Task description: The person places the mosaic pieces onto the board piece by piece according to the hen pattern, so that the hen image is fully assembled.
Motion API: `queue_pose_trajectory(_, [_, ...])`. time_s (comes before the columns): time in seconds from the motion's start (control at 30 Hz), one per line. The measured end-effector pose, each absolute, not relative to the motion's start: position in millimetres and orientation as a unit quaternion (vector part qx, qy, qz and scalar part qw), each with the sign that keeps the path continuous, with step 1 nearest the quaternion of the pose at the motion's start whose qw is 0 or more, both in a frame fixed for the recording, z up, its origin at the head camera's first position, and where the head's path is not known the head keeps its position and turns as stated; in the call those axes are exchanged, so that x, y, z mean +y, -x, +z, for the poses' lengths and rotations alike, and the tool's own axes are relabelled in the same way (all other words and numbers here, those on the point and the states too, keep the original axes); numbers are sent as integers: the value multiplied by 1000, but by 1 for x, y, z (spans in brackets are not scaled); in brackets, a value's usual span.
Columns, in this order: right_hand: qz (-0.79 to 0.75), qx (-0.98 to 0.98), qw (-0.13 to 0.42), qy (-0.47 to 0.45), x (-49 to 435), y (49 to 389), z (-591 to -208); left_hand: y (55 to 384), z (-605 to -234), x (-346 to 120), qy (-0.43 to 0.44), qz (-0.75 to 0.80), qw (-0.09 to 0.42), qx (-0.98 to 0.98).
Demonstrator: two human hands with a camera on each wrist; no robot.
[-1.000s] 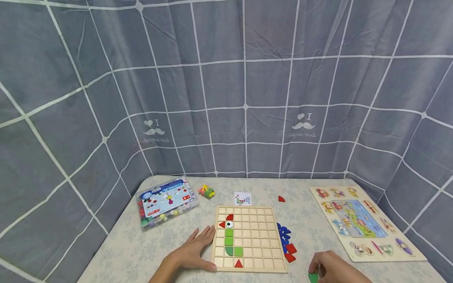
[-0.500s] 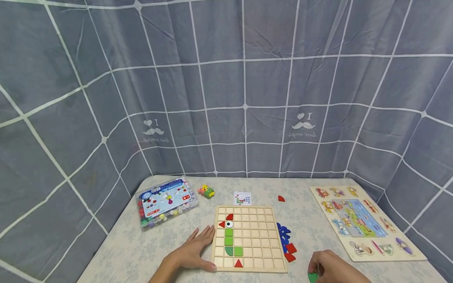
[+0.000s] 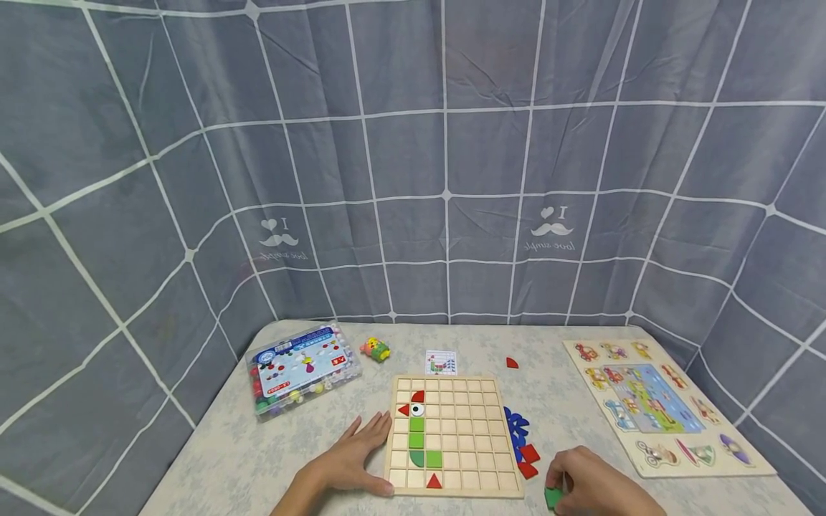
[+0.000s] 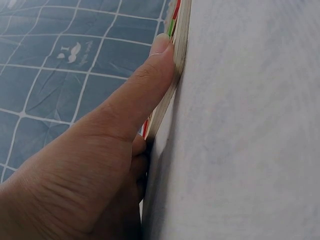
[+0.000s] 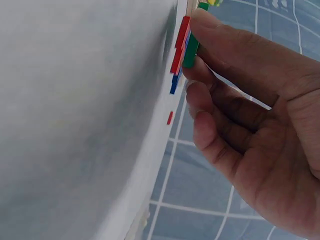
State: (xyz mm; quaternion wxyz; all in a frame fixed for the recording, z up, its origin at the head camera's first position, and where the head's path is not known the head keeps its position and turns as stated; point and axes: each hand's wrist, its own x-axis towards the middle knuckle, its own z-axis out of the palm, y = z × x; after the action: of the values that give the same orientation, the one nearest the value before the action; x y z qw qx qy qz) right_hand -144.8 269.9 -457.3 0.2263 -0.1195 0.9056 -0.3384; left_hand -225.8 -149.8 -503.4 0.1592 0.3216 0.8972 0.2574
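Note:
My right hand [image 3: 590,481] pinches a flat green wooden piece [image 3: 553,497] between thumb and fingers, right of the board's near corner. In the right wrist view the green piece [image 5: 194,37] shows edge-on, held off the table, so its outline is unclear. My left hand [image 3: 355,456] lies at the left side of the wooden grid board [image 3: 477,446], fingers extended along its edge and thumb at the near corner. The board carries a white eye disc [image 3: 417,409], red pieces, green squares [image 3: 416,440] and a green quarter circle [image 3: 417,459], arranged like a bird's head and neck.
Blue pieces [image 3: 516,428] and two red squares [image 3: 529,453] lie beside the board's right edge. Behind it are a pattern card [image 3: 442,362], a red quarter circle [image 3: 512,362] and a small toy figure [image 3: 376,350]. A bead box [image 3: 303,369] and a picture puzzle [image 3: 658,459] flank them.
My right hand has moved a short way left, toward the board, with the green piece in its fingers. The left hand stays at the board's edge.

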Motion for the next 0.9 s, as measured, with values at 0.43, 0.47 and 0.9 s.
queue_pose_trajectory(0.43, [-294, 918, 177, 199, 245, 163, -452, 223, -507, -150, -332, 254, 153, 895])
queue_pose_trajectory(0.47, [-296, 917, 172, 204, 243, 164, -451, 224, -507, -150, -331, 255, 151, 896])
queue_pose_trajectory(0.9, [-297, 910, 128, 258, 209, 180, -439, 227, -508, -151, -326, 246, 149, 901])
